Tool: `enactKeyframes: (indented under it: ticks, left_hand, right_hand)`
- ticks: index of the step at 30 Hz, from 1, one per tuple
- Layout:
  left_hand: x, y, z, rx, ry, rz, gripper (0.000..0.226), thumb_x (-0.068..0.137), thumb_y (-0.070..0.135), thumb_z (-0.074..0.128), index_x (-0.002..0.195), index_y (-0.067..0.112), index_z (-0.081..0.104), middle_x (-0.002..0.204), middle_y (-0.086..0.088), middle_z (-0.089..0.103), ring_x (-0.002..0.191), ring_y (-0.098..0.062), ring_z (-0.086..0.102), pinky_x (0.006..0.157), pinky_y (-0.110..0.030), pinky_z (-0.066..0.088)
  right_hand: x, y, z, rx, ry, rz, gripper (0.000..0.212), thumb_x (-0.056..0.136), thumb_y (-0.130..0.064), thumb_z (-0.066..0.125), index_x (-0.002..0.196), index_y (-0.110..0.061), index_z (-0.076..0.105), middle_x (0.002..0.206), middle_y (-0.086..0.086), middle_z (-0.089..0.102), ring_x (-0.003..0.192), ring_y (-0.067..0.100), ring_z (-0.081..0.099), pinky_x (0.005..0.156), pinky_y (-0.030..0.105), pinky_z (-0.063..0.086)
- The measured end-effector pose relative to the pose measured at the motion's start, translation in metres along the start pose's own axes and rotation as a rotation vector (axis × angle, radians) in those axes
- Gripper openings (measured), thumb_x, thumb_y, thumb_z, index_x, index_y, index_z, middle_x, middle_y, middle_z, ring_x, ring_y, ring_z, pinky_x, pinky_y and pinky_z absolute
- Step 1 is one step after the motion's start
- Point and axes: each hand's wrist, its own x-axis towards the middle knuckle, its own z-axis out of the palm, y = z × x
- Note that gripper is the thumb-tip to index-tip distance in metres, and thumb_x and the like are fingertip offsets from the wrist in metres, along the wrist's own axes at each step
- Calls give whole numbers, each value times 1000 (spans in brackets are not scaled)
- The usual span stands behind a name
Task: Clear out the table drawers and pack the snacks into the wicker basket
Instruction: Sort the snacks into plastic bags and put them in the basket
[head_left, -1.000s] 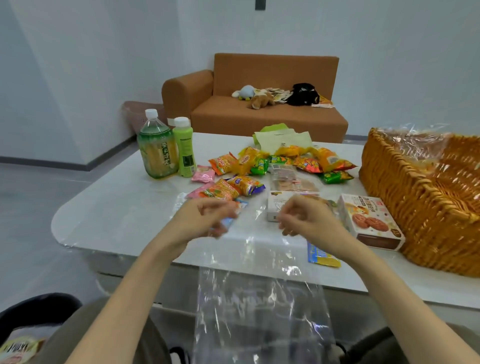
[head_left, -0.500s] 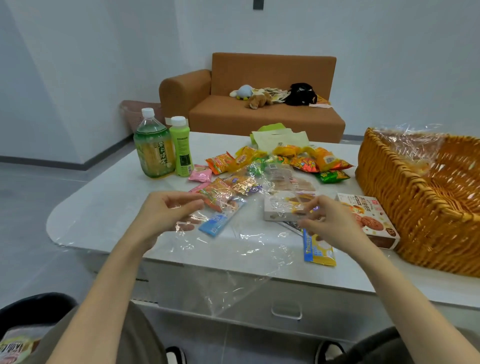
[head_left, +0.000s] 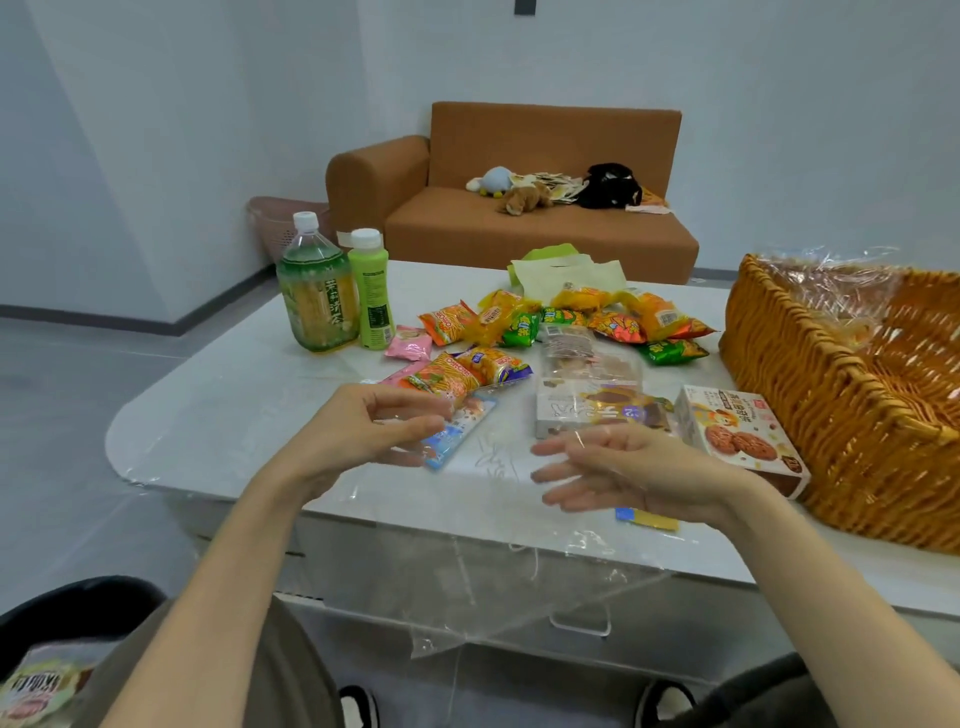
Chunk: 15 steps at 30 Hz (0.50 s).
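A clear plastic sheet (head_left: 467, 582) lies over the table's near edge and hangs down in front of the drawers. My left hand (head_left: 374, 431) is curled, thumb and fingers pinching the sheet's left part above a blue snack packet (head_left: 460, 431). My right hand (head_left: 623, 467) is held flat with straight fingers, and the film lies over it. Several bright snack packets (head_left: 571, 322) lie mid-table. Beside them are a white box (head_left: 587, 410) and a cookie box (head_left: 737, 436). The wicker basket (head_left: 831, 415), lined with clear film, stands at the right.
Two green drink bottles (head_left: 317, 291) stand at the table's left rear, with a pale green bag (head_left: 566, 270) behind the snacks. A yellow-blue packet (head_left: 647, 518) lies under my right wrist. A drawer handle (head_left: 582, 623) shows below the tabletop. A brown sofa (head_left: 519, 223) is beyond.
The clear sheet, held up between both hands a second ago, has come down over the table edge. My hands moved apart, and the right hand's fingers straightened out of their pinch.
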Motion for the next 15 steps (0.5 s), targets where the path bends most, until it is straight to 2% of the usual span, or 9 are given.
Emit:
enactKeyframes:
  ticks: [2, 4, 5, 6, 8, 11, 13, 15]
  left_hand:
    - [0, 2, 5, -73, 44, 32, 21, 77, 13, 75, 98, 13, 74, 96, -6, 75, 74, -15, 71, 66, -23, 57]
    - [0, 3, 11, -109, 57, 76, 22, 74, 12, 76, 96, 10, 73, 94, -8, 75, 74, -17, 72, 67, -22, 57]
    - [0, 3, 14, -114, 55, 99, 23, 72, 12, 77, 95, 9, 73, 92, -7, 75, 75, -17, 72, 66, -22, 57]
    - [1, 3, 17, -122, 55, 118, 24, 70, 13, 78, 93, 10, 73, 90, -6, 75, 76, -17, 72, 66, -21, 56]
    - [2, 3, 23, -139, 64, 144, 24, 68, 9, 79, 91, 11, 73, 86, -5, 76, 76, -15, 72, 66, -20, 55]
    - [4, 3, 33, -145, 118, 176, 22, 73, 7, 78, 94, 14, 73, 85, -1, 76, 79, -11, 71, 69, -17, 54]
    - [8, 2, 38, -190, 181, 180, 24, 78, 18, 74, 102, 19, 71, 94, 1, 75, 90, -13, 70, 77, -21, 55]
    - [13, 0, 37, -297, 240, 131, 36, 81, 32, 68, 116, 22, 66, 106, 2, 73, 100, -16, 69, 88, -30, 54]
  right_hand:
    - [2, 3, 8, 3, -109, 44, 31, 97, -20, 50, 124, -13, 61, 95, 15, 72, 83, 22, 72, 73, 27, 58]
    - [6, 7, 23, -95, -84, 15, 26, 96, -23, 54, 119, -17, 66, 75, 9, 69, 63, 15, 68, 64, 24, 57]
    - [10, 11, 30, -160, -62, -27, 24, 94, -23, 57, 115, -17, 68, 71, 7, 67, 60, 13, 67, 63, 23, 56]
    - [13, 15, 36, -205, -34, -68, 22, 92, -21, 61, 112, -17, 69, 71, 7, 68, 62, 13, 68, 64, 24, 56]
    - [19, 20, 42, -238, 4, -117, 25, 86, -20, 68, 112, -19, 69, 88, 4, 74, 82, 16, 72, 77, 27, 57]
    - [22, 29, 37, -330, -59, -116, 46, 78, -28, 76, 122, -29, 62, 120, -6, 67, 113, 12, 63, 95, 38, 52]
    - [22, 34, 32, -331, -72, -105, 56, 78, -37, 76, 130, -35, 54, 128, -9, 62, 118, 9, 58, 98, 37, 49]
    - [20, 31, 31, -250, -36, -84, 70, 66, -51, 77, 130, -40, 49, 131, -11, 58, 117, 5, 58, 98, 32, 49]
